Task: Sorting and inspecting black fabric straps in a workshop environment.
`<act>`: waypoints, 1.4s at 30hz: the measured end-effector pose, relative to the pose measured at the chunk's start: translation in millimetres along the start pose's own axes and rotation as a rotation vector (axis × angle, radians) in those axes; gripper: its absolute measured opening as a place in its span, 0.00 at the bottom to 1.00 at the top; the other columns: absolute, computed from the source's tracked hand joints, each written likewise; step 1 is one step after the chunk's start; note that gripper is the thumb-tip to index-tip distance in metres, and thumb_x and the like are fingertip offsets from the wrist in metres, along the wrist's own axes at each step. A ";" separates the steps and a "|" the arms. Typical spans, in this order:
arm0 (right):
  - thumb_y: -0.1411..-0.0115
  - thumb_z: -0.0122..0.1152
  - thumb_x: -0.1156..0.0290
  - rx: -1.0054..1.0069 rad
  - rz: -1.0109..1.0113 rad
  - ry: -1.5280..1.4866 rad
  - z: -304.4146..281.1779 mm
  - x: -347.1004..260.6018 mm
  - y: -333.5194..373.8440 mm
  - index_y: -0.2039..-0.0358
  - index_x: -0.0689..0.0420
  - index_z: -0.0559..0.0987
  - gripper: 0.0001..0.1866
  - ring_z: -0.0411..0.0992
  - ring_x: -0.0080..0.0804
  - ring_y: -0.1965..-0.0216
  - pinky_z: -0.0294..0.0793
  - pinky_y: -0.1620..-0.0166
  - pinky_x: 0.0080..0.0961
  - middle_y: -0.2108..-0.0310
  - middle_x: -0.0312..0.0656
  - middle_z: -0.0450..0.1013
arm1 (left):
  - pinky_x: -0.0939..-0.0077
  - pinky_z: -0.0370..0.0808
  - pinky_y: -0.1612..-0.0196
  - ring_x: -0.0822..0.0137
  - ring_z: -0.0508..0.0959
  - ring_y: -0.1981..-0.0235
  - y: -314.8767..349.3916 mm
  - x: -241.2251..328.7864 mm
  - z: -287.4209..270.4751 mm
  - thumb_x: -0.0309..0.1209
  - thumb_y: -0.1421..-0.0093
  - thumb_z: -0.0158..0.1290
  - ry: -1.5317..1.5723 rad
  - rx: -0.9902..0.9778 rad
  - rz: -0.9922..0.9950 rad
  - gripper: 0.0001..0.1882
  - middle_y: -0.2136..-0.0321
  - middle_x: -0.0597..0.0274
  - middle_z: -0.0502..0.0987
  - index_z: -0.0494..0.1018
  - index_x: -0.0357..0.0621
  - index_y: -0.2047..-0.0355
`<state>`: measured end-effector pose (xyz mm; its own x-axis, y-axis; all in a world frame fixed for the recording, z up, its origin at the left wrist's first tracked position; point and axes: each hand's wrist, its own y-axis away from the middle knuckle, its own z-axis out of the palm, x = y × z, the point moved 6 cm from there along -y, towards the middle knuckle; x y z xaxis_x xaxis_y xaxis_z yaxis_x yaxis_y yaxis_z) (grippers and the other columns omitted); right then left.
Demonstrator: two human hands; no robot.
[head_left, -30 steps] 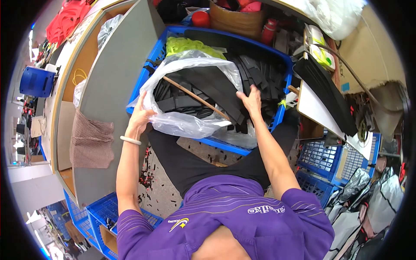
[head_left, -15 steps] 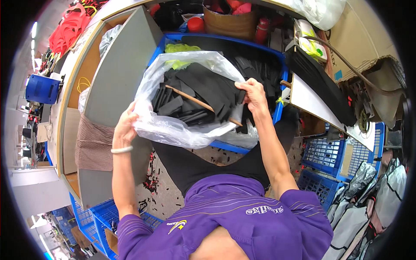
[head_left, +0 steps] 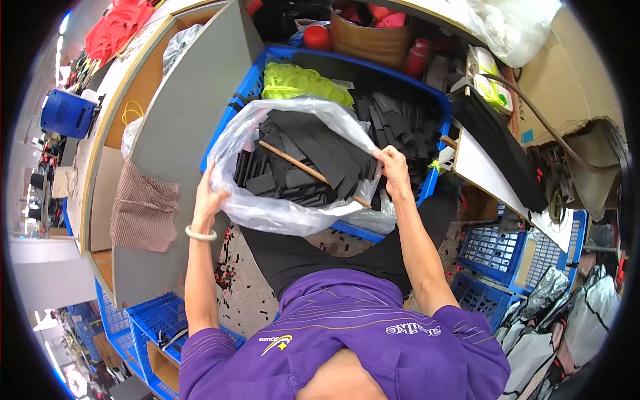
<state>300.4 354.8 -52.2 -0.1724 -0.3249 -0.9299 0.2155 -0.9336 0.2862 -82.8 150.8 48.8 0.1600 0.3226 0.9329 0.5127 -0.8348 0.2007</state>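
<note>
Left hand and right hand each grip the rim of a clear plastic bag of black foam strips; big blue plastic crate beneath.

Clear plastic bag — open, holding black strips.

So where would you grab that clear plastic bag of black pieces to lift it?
By its open rim, from both sides, as the left hand and right hand do now. The clear plastic bag is limp and sags under the black pieces, so probably only the gathered rim gives a firm hold.
</note>
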 end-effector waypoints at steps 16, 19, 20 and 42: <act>0.58 0.68 0.72 0.664 -0.895 1.011 -92.3 -203.3 153.5 0.67 0.60 0.73 0.16 0.68 0.44 0.59 0.67 0.54 0.35 0.64 0.45 0.69 | 0.73 0.72 0.58 0.64 0.70 0.52 47.8 97.5 154.3 0.25 0.48 0.57 -0.249 -0.063 0.376 0.25 0.52 0.55 0.69 0.67 0.40 0.48; 0.56 0.68 0.69 0.659 -0.901 1.325 -122.2 -232.1 136.1 0.53 0.65 0.71 0.28 0.64 0.45 0.49 0.64 0.47 0.35 0.53 0.49 0.67 | 0.73 0.73 0.56 0.63 0.70 0.52 55.1 134.9 259.3 0.25 0.49 0.58 -0.184 -0.389 0.542 0.28 0.51 0.54 0.68 0.66 0.41 0.46; 0.55 0.67 0.68 0.621 -0.926 1.394 -125.9 -237.5 126.6 0.52 0.65 0.71 0.29 0.64 0.45 0.48 0.64 0.47 0.35 0.51 0.49 0.67 | 0.73 0.73 0.55 0.63 0.70 0.52 54.5 140.4 290.8 0.25 0.49 0.59 -0.146 -0.477 0.580 0.29 0.50 0.54 0.67 0.65 0.40 0.45; 0.61 0.68 0.52 0.463 -1.003 1.796 -116.6 -207.3 91.0 0.50 0.59 0.66 0.39 0.63 0.42 0.48 0.60 0.50 0.47 0.50 0.48 0.64 | 0.61 0.68 0.50 0.48 0.73 0.55 19.2 192.1 458.8 0.41 0.61 0.63 0.272 0.094 0.004 0.37 0.58 0.41 0.72 0.63 0.33 0.53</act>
<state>467.8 354.8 139.7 0.9036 0.3944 0.1672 0.4145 -0.7064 -0.5737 344.7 401.4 94.7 -0.0635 0.1773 0.9821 0.5904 -0.7867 0.1802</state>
